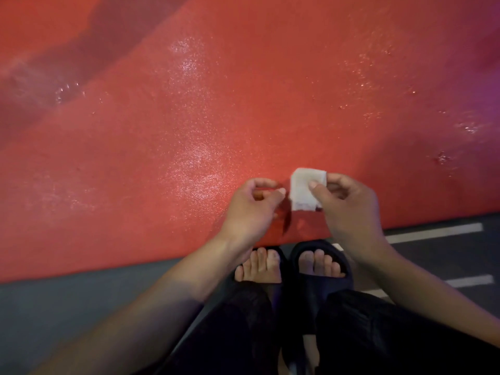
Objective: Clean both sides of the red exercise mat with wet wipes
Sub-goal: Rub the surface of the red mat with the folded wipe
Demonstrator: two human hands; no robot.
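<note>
The red exercise mat [216, 117] fills most of the view, lying flat on the floor with wet, shiny patches across its surface. Just above the mat's near edge, my right hand [349, 209] pinches a folded white wet wipe [304, 189] between thumb and fingers. My left hand [249, 207] hovers right beside it, fingers curled toward the thumb, its fingertips a small gap away from the wipe's left edge and holding nothing that I can see.
The mat's near edge runs diagonally above a dark grey floor [81, 307] with white lines [433, 232] at the right. My two feet in black slides [319, 269] stand at that edge, with dark trousers below.
</note>
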